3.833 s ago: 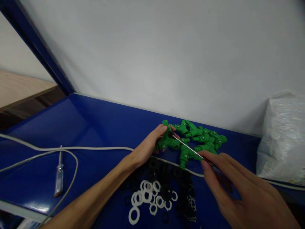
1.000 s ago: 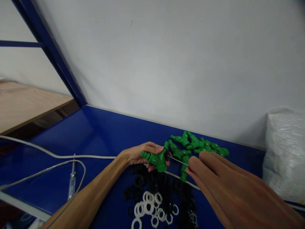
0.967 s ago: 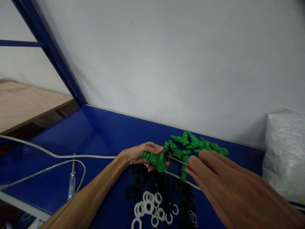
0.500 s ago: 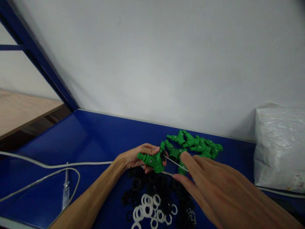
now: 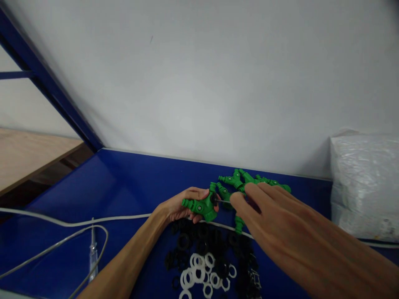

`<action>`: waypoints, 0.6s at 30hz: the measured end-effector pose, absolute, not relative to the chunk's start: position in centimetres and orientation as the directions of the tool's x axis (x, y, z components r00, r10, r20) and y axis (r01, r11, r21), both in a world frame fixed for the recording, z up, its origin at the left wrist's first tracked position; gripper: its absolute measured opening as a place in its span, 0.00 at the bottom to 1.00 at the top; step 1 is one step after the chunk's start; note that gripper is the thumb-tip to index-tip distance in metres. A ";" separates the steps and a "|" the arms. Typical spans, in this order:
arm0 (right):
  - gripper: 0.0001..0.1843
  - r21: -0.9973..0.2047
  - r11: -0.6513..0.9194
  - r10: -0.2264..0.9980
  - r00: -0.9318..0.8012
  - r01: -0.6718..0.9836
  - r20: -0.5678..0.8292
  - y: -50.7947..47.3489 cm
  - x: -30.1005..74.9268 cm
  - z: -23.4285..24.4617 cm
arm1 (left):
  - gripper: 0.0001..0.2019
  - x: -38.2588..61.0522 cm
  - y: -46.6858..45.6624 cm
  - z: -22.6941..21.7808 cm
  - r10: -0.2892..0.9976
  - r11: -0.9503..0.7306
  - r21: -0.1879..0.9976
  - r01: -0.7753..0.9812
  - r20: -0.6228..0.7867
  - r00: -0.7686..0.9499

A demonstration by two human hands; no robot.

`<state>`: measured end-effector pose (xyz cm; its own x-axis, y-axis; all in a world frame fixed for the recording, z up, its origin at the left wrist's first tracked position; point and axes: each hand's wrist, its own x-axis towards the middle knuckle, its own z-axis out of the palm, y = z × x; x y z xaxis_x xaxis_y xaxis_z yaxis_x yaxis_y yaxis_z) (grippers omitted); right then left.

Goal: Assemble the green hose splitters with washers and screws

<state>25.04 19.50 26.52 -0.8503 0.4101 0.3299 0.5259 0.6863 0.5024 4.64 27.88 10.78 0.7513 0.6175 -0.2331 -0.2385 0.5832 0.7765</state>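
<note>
My left hand (image 5: 179, 205) grips a green Y-shaped plastic fitting (image 5: 202, 205) just above the blue tabletop (image 5: 124, 187). A thin metal tool (image 5: 222, 201), pinched in the fingers of my right hand (image 5: 264, 216), has its tip at the fitting's open end, where a black ring sits. Behind my right hand lies a heap of several more green fittings (image 5: 249, 180), partly hidden. Loose black rings (image 5: 215, 245) and white rings (image 5: 199, 270) are scattered in front of both hands.
A white cable (image 5: 77, 220) runs across the table from the left and passes under my hands. A clear-handled screwdriver (image 5: 92, 255) lies at the lower left. A white plastic bag (image 5: 364, 182) stands at the right against the white wall. A blue frame post (image 5: 46, 85) rises at the left.
My left hand has lifted one green fitting off the heap and turned it sideways. My right hand has moved closer, bringing the thin tool's tip to the fitting's open end.
</note>
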 end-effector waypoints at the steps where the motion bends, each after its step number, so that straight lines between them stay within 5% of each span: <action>1: 0.21 0.516 0.686 0.395 -0.858 0.513 0.329 19.5 25.0 26.7 | 0.17 4.6 27.9 10.8 0.621 0.583 0.775 -0.243 -0.232 0.748; 8: 0.19 0.407 0.759 0.431 -0.861 0.508 0.270 20.2 24.7 26.9 | 0.15 4.4 27.9 11.1 0.678 0.530 0.794 -0.299 -0.186 0.711; 18: 0.10 0.405 0.768 0.398 -0.866 0.495 0.303 23.4 21.9 27.8 | 0.14 2.7 28.7 11.9 0.814 0.363 0.836 -0.411 -0.069 0.577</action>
